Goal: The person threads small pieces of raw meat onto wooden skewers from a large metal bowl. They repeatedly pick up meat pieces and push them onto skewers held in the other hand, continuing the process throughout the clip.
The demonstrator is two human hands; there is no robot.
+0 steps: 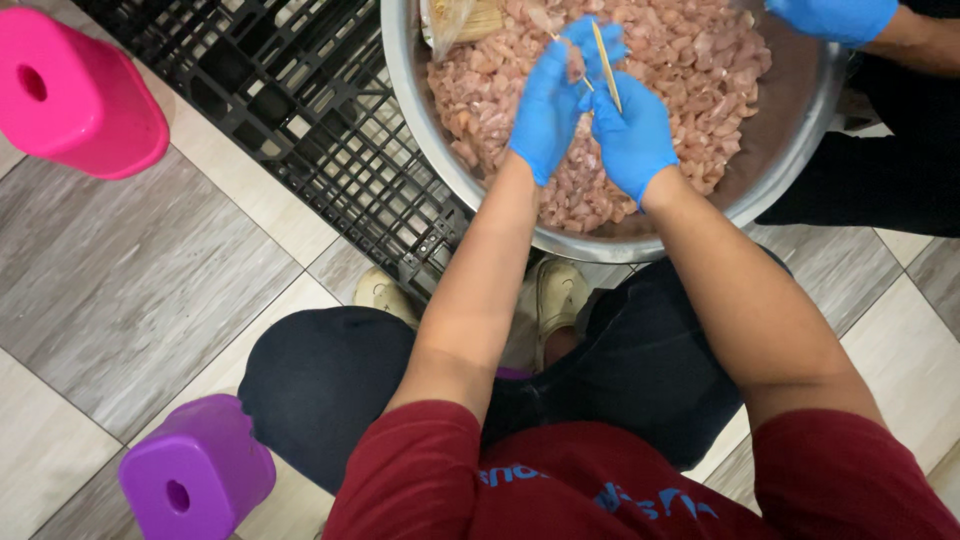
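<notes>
Right hand (pixel 632 135) is pinching a thin wooden skewer (pixel 605 62), its long axis pointing far. Left hand (pixel 552 105) is gripping a raw meat piece (pixel 574 62) just left of the skewer, over the steel bowl (pixel 800 130).

The bowl (pixel 800 150) sits on the crate (pixel 300 110), ahead of the person's knees; meat pieces (pixel 690 60) fill it; both hands, left hand (pixel 550 105) and right hand (pixel 630 135), hover over the meat, a skewer (pixel 605 65) between them; one stool (pixel 75 95) stands far left, another stool (pixel 195 475) beside the left knee; a co-worker's hand (pixel 835 18) reaches in from the right.
</notes>
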